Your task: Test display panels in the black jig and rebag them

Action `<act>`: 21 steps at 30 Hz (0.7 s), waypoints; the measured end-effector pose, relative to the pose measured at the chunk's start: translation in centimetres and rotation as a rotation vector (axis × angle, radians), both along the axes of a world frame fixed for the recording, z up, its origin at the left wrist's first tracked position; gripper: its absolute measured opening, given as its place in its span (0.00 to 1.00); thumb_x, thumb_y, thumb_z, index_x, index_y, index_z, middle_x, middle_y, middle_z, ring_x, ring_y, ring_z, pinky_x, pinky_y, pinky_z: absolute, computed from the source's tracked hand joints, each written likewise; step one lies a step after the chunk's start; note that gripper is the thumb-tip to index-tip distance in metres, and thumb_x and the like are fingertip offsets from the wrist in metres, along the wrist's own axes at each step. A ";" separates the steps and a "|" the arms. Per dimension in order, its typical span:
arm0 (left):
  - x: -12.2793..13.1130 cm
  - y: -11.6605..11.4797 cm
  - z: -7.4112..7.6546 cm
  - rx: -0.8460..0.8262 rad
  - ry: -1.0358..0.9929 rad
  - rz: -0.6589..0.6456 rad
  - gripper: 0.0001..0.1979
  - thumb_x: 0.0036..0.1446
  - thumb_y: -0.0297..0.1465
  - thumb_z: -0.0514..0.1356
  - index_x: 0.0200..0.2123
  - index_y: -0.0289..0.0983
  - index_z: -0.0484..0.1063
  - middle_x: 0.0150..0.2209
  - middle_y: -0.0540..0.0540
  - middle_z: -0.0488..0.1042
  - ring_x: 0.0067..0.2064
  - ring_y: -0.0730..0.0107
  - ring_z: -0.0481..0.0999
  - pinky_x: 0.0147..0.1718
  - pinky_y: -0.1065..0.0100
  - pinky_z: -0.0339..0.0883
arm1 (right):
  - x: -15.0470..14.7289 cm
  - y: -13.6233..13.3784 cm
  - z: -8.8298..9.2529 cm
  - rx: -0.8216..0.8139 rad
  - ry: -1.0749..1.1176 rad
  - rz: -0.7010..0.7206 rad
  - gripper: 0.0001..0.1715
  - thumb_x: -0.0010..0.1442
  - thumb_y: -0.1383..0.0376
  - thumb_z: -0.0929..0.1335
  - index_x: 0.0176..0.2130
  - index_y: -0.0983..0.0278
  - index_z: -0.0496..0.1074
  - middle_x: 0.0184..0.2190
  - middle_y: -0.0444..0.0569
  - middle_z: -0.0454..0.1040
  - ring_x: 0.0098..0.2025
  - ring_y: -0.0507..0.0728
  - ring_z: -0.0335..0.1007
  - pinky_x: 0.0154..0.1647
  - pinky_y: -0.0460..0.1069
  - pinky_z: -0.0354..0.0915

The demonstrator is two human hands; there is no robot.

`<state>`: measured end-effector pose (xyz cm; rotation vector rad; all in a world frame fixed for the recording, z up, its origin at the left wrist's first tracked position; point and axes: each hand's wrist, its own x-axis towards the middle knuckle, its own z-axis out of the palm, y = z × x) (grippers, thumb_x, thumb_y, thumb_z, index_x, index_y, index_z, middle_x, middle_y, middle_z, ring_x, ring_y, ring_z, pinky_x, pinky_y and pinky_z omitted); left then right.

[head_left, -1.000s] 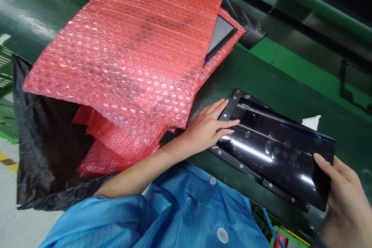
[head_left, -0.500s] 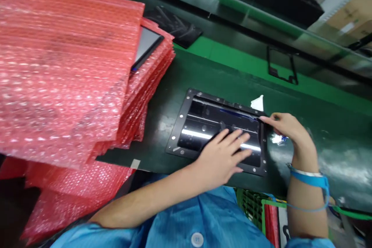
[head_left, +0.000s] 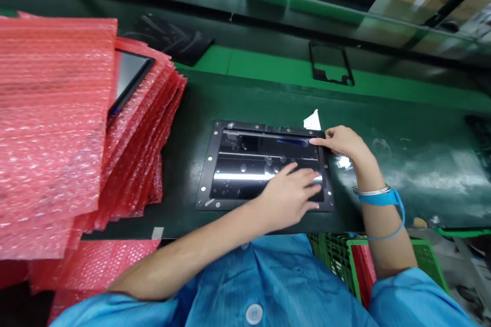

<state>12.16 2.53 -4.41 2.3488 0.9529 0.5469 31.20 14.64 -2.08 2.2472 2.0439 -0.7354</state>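
A black frame (head_left: 204, 184) with small round white dots surrounds a glossy dark screen panel (head_left: 245, 163) on the green work surface. My left hand (head_left: 289, 196) lies over the panel's lower right part, fingers spread and holding nothing. At the frame's upper right corner is my right hand (head_left: 341, 142), its thumb on the panel's edge and its other fingers curled at the frame's outer side. A blue band (head_left: 379, 198) circles my right wrist. Just beyond that corner lies a white scrap (head_left: 312, 121).
Red bubble-wrap sleeves (head_left: 57, 127) are piled at the left, with a flat screen (head_left: 128, 74) poking out. Dark sheets (head_left: 172, 41) and an empty black frame (head_left: 332, 63) lie at the back. A green crate (head_left: 425, 260) stands below the front edge.
The camera view has shifted, so the bench items appear further left and level. Both hands remain at the framed panel, with little change in their pose.
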 end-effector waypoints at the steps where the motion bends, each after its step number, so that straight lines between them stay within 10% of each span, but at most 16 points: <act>1: -0.5 0.8 0.2 0.023 0.023 0.092 0.18 0.62 0.33 0.60 0.54 0.36 0.75 0.62 0.35 0.70 0.64 0.45 0.67 0.66 0.45 0.52 | 0.0 -0.5 -0.2 0.054 0.012 -0.023 0.31 0.48 0.43 0.74 0.17 0.60 0.60 0.17 0.45 0.66 0.25 0.55 0.61 0.28 0.50 0.51; 5: -2.2 4.0 0.5 0.138 0.149 0.462 0.25 0.63 0.34 0.58 0.60 0.30 0.69 0.58 0.29 0.71 0.62 0.40 0.66 0.65 0.38 0.45 | 0.1 -2.2 -1.1 0.230 0.105 -0.129 0.29 0.53 0.42 0.70 0.20 0.59 0.62 0.21 0.47 0.68 0.29 0.57 0.61 0.31 0.50 0.49; 17: -4.9 5.3 2.8 0.300 -0.115 0.612 0.09 0.62 0.30 0.57 0.45 0.38 0.72 0.43 0.43 0.78 0.50 0.55 0.72 0.55 0.54 0.59 | -1.4 -3.2 -2.6 0.262 0.898 -0.138 0.41 0.47 0.27 0.63 0.18 0.60 0.64 0.18 0.47 0.67 0.24 0.55 0.64 0.27 0.50 0.61; 21: -9.0 4.7 2.8 0.327 -0.355 0.880 0.11 0.59 0.34 0.61 0.45 0.39 0.73 0.48 0.42 0.78 0.51 0.56 0.73 0.54 0.56 0.61 | -2.3 -3.1 -2.6 0.325 1.025 -0.184 0.40 0.45 0.28 0.66 0.16 0.59 0.60 0.15 0.44 0.61 0.22 0.54 0.61 0.24 0.49 0.60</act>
